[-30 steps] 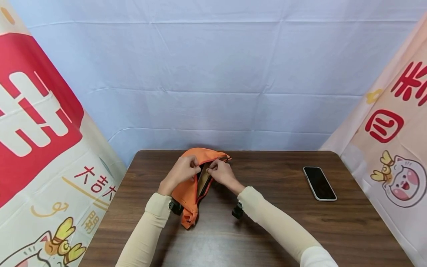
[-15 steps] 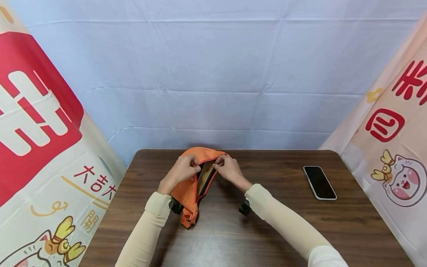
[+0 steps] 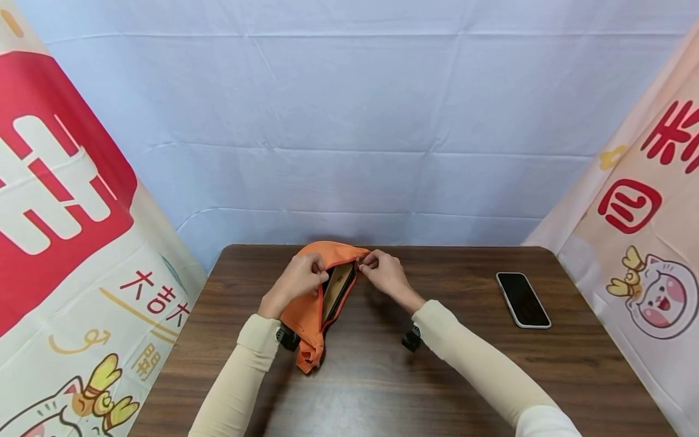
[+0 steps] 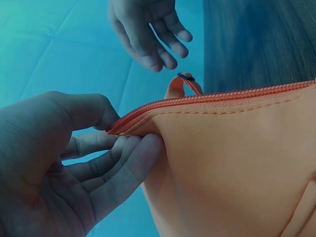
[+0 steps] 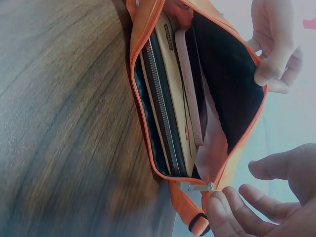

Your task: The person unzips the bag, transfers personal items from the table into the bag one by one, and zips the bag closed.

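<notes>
An orange waist bag (image 3: 306, 320) lies with its zipped mouth spread wide. My left hand (image 3: 299, 282) pinches the left edge of that mouth, thumb over the red zip (image 4: 222, 97) and fingers beneath the fabric. At the far end of the opening is my right hand (image 3: 384, 273), its fingertips right by the metal zipper pull (image 5: 200, 187). Its thumb stands apart from the fingers in the right wrist view. Inside the bag sit a tan wallet-like pouch (image 5: 178, 106) with a metal zip and a slim pink-edged item (image 5: 187, 81), partly hidden by the bag.
A phone (image 3: 523, 300) with a pale case lies screen up on the right of the brown wooden table (image 3: 448, 376). Pale cloth (image 3: 349, 121) hangs behind the table, and printed banners flank both sides. The orange strap (image 5: 183, 202) with a black slider extends past the zip's end.
My right hand has moved rightward along the bag's mouth to the zip's far end, uncovering more of the tan pouch. The left hand keeps its place on the bag's edge.
</notes>
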Motion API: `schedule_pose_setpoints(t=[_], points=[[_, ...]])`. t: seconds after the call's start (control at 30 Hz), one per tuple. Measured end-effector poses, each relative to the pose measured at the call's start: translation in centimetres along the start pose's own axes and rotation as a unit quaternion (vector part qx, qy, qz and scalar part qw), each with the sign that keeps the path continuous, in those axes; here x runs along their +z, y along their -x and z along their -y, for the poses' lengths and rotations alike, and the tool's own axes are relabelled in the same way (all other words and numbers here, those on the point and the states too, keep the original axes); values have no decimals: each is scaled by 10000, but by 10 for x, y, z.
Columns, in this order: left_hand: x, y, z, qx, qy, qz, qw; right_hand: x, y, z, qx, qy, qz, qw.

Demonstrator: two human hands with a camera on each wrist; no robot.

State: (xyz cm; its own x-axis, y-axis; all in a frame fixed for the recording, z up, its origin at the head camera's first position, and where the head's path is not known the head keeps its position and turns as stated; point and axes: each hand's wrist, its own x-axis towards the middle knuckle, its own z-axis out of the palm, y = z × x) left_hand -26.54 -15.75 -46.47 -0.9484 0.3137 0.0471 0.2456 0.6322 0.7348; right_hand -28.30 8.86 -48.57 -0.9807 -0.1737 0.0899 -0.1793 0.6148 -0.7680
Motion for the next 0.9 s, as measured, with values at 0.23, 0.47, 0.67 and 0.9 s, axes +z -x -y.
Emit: schedule_pose_setpoints(t=[0.23,0.47,0.67,0.9], points=[[1,0,0,29,-5,-18,10000,-6,1,-5,35,57,-103,9999],[1,0,0,-20,-25,-18,10000,-14,2,-11,117,170,-165,9997],[1,1,-1,23,-65,-50,10000,-23,4,-16,83,236,-196,9995],[0,2,-2,56,-104,-40,9999,-35,5,-22,162,249,-264,9992]])
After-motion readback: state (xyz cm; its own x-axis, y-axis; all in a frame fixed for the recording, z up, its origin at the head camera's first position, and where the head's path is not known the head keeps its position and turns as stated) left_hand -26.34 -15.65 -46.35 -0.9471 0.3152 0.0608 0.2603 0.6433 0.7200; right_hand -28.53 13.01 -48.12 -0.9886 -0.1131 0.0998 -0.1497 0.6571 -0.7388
